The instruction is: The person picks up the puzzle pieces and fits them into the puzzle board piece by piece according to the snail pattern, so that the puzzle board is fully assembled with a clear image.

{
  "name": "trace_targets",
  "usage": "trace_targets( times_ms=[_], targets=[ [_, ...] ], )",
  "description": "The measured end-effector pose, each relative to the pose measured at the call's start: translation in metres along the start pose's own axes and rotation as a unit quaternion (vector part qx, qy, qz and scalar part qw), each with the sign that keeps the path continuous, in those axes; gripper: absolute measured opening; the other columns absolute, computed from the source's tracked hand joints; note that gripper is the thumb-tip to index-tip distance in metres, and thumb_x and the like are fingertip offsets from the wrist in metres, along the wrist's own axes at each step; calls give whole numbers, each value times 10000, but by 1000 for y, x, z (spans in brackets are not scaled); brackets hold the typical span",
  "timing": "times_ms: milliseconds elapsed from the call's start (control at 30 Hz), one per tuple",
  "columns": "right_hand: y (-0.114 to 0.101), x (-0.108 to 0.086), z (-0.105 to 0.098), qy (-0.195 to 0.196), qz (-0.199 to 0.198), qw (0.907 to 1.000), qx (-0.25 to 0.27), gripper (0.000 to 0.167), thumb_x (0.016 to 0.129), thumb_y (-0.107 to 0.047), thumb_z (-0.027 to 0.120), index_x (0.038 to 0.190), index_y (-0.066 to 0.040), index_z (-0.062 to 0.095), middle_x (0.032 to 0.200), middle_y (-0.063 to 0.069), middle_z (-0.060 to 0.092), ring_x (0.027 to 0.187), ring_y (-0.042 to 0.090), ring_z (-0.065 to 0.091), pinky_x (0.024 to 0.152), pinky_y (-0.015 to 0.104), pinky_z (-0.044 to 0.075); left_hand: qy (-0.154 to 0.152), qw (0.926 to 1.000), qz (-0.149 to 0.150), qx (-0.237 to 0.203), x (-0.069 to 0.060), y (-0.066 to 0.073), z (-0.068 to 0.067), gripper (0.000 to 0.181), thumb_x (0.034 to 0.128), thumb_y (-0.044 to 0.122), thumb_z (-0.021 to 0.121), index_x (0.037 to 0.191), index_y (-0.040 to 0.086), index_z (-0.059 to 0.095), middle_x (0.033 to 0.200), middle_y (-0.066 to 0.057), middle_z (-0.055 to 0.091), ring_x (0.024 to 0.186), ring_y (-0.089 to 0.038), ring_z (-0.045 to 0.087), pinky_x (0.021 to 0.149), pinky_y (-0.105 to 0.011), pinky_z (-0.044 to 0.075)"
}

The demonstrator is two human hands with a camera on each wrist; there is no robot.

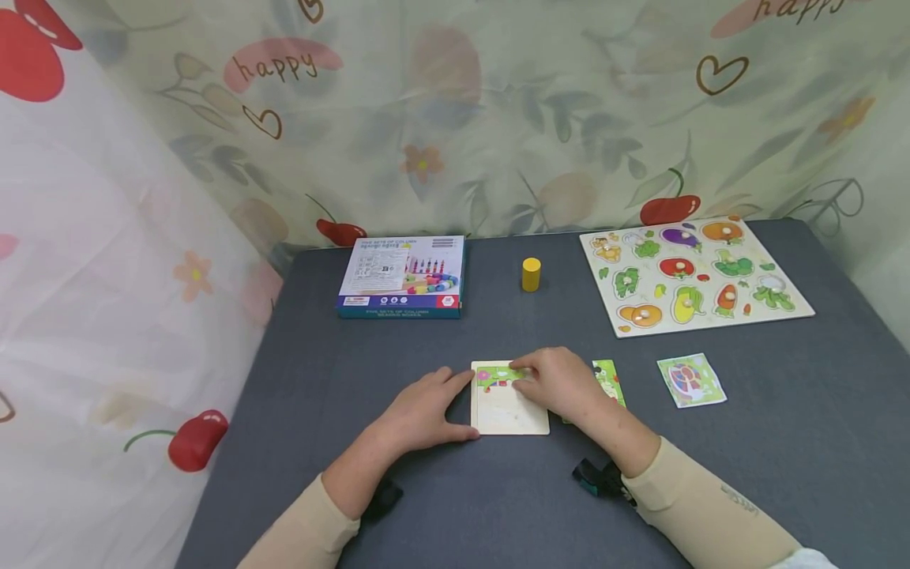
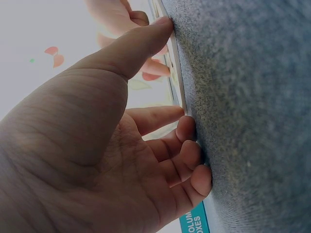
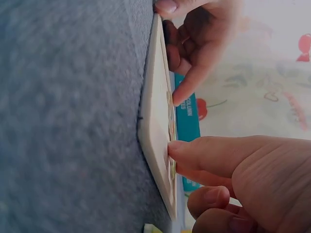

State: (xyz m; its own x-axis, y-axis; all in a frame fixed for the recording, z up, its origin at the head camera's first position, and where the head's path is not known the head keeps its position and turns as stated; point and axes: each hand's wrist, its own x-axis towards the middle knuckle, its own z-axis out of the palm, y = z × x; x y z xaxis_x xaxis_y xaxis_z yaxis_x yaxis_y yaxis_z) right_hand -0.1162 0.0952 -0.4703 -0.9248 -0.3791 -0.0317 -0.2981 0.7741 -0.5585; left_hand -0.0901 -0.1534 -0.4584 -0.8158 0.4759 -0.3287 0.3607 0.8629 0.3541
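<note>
A square wooden puzzle tray [image 1: 508,415] lies flat on the table, with a strip of green and pink picture pieces [image 1: 492,378] along its far edge. My left hand [image 1: 425,411] steadies the tray's left side, thumb at the near corner and index finger farther up the edge. In the left wrist view, the other fingertips rest on the cloth. Over the tray's far right part, my right hand [image 1: 565,383] pinches a small puzzle piece [image 3: 173,169] between thumb and index finger, mostly hidden. Partly covered by the right forearm are green picture pieces [image 1: 607,377].
Further right lies a square Ferris-wheel picture [image 1: 691,381]. A vegetable peg puzzle board [image 1: 700,276] sits at the back right. Behind the tray stand a yellow cylinder [image 1: 531,275] and a flat game box [image 1: 400,278]. A printed curtain [image 1: 455,118] hangs behind the dark table [image 1: 398,348].
</note>
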Motion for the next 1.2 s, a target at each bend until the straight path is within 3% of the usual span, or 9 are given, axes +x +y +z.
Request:
trace_targets(
  times_ms=[133, 333, 367, 567, 700, 900, 1000, 1100, 1200],
  targets=[
    [0, 0, -2, -25, 42, 9999, -127, 262, 893, -201, 800, 1144, -123, 807, 806, 21, 690, 625, 141, 505, 569, 322, 398, -9, 10000, 4, -18, 0, -1, 0, 938, 836, 619, 773, 1591, 200, 407, 1277, -72, 556, 1043, -197, 525, 871, -393, 488],
    [2, 0, 1, -41, 10, 10000, -9, 270, 904, -222, 800, 1159, -134, 803, 593, -31, 546, 528, 136, 432, 510, 312, 327, 3, 10000, 22, -7, 1, -1, 1, 942, 835, 622, 771, 1594, 202, 402, 1276, -70, 555, 1043, -196, 524, 867, -392, 487],
    [2, -1, 2, -28, -12, 10000, 5, 268, 907, -224, 798, 1160, -136, 802, 606, -24, 578, 525, 129, 434, 507, 309, 326, 4, 10000, 20, -8, 1, -1, 1, 942, 835, 623, 770, 1594, 203, 402, 1281, -71, 554, 1047, -197, 524, 871, -394, 487],
    [0, -2, 6, 93, -107, 9999, -74, 249, 911, -226, 794, 1147, -146, 806, 993, 55, 776, 559, 80, 504, 501, 299, 376, 8, 10000, 4, -16, 1, -1, 2, 937, 839, 622, 769, 1594, 206, 401, 1298, -80, 554, 1064, -208, 532, 890, -410, 490],
    [0, -3, 6, 162, -143, 9997, -79, 241, 906, -226, 804, 1134, -147, 811, 1060, 68, 771, 610, 105, 576, 509, 297, 404, 28, 10000, 27, -1, 1, -1, 2, 935, 841, 616, 770, 1595, 206, 400, 1308, -89, 553, 1075, -218, 536, 901, -419, 491],
    [3, -2, 7, 316, -299, 9990, -97, 221, 877, -217, 834, 1086, -147, 827, 963, 35, 772, 702, 152, 654, 540, 284, 437, 34, 10000, 18, -1, 1, -1, 2, 938, 839, 617, 772, 1596, 209, 398, 1320, -92, 549, 1087, -219, 533, 912, -422, 491],
    [4, -2, 7, 274, -321, 9991, -75, 228, 891, -211, 820, 1107, -139, 822, 772, -17, 706, 613, 116, 570, 527, 287, 401, 35, 10000, 5, -5, 1, -1, 2, 939, 836, 617, 774, 1594, 207, 402, 1297, -84, 551, 1064, -212, 528, 892, -412, 488],
    [3, -1, 6, 104, -259, 9996, 37, 255, 907, -220, 804, 1149, -138, 807, 615, -57, 542, 535, 106, 449, 515, 299, 343, 39, 10000, 6, -7, 1, 0, 2, 938, 835, 615, 776, 1592, 202, 405, 1284, -79, 554, 1053, -208, 527, 885, -409, 488],
    [1, -1, 0, -30, -186, 9996, 209, 280, 916, -234, 792, 1182, -144, 790, 555, -47, 442, 491, 132, 395, 504, 310, 318, 51, 10000, 6, -29, 1, -1, 2, 939, 834, 614, 777, 1592, 201, 406, 1303, -82, 554, 1073, -214, 531, 904, -420, 491]
  ],
)
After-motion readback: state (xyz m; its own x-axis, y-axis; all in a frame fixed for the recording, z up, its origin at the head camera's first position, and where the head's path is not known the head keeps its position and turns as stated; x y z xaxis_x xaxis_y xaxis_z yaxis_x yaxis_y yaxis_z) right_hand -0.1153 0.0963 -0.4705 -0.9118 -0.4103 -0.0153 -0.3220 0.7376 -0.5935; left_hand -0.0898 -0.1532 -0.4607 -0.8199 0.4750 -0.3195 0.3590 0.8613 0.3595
